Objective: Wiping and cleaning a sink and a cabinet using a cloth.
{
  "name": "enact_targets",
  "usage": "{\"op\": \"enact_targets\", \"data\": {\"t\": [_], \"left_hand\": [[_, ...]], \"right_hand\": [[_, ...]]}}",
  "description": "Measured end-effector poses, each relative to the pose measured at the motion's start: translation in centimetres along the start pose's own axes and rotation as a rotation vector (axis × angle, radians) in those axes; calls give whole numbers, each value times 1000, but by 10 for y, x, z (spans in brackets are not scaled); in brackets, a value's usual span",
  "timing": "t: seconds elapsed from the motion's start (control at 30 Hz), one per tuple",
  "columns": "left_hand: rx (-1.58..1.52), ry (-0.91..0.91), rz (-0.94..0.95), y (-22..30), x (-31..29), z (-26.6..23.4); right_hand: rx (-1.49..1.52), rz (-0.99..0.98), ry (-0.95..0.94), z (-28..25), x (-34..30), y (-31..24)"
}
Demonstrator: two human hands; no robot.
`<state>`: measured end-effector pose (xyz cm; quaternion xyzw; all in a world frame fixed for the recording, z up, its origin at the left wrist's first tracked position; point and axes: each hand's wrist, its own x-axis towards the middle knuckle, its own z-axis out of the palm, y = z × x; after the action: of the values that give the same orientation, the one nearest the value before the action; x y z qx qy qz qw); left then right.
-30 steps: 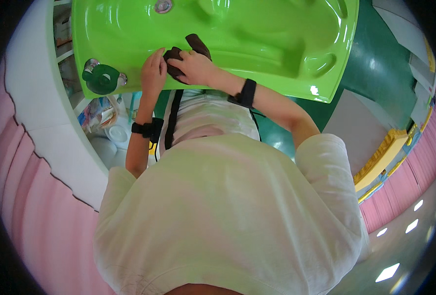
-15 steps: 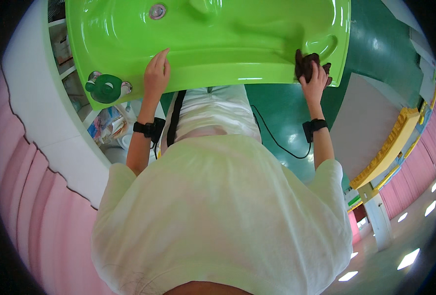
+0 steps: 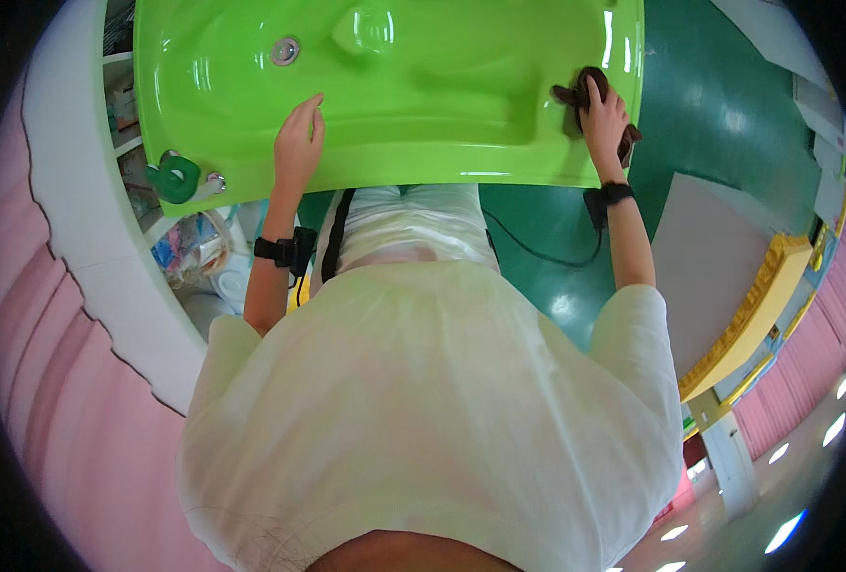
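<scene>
A glossy bright green tub point(image 3: 394, 170) stretches across the far part of the view. At its right end my right hand point(image 3: 604, 129) presses a dark brown cloth point(image 3: 591, 80) onto the surface, fingers over it and cloth bunched out on both sides. My left hand point(image 3: 298, 148) hovers at or rests on the near rim, left of the middle; whether it touches cannot be made out. Its fingers are stretched out and hold nothing. A round metal drain point(image 3: 285, 51) lies in the tub floor beyond it.
A dark green rounded fitting point(image 3: 174, 178) and a metal knob point(image 3: 216, 182) sit on the tub's near left corner. White shelving point(image 3: 108, 257) with bagged items stands left. A grey panel with yellow trim point(image 3: 756, 315) stands right. A black cable point(image 3: 537, 250) hangs near my right wrist.
My right hand has moved a little farther away with the brown cloth, whose bunched shape has shifted. The tub appears shifted left and downward in the view. My left hand has stayed about the same.
</scene>
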<state>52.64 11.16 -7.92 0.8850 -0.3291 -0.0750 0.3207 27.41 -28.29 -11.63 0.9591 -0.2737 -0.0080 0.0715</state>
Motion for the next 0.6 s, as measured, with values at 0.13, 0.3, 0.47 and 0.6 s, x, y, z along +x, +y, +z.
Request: {"op": "enact_targets", "data": {"t": [0.13,0.3,0.47,0.6], "left_hand": [[4,-150,-44,22,-6,47],[94,-274,15,49,-17,99],[68,-245,17,73,-5,126],[155,-279,52,64,-11,149]], "right_hand": [[-33,-59,-33,5,16,11],[160,-140,-163,-4,15,4],[339,-235,-256,-13,-2,-19],[601,-116,-356,-11,3,-23]]}}
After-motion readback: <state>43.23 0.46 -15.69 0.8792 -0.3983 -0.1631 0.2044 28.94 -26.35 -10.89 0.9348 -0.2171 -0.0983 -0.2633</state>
